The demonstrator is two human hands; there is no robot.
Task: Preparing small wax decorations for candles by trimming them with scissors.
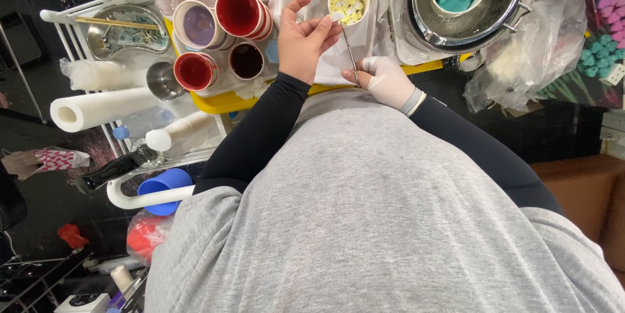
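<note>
While scanning from the left, passing a paper roll [97, 108] lying on its side at the near left, then a cluster of red cups [237, 12] further off on the yellow tray [224, 101].

Next, meeting the left hand [303, 42], bare and half closed, thumb raised and fingertips pinching a small white bit [336, 17] just beside the far end of the tool [349, 49]. Sitting close by a little cup [349, 0] of pale yellow chips.

Lying between the two hands, running near to far over a white cloth [329, 65]: a thin metal tool, probably tweezers or a probe, too fine to tell which. Judging it light, stiff and smooth, so likely slipping in a loose grip; best taken low on the shaft with a firm pinch, keeping the tip free. Judging the white bit very light and possibly crumbly, so wanting only gentle fingertip pressure.

Then reaching the right hand [385, 82], gloved in white, closed around the near end of the tool, thumb and fingers clamping it.

Ending at the right with a steel pot [465, 0] holding teal stuff, and clear plastic bags [521, 59] crumpling beside it.
</note>
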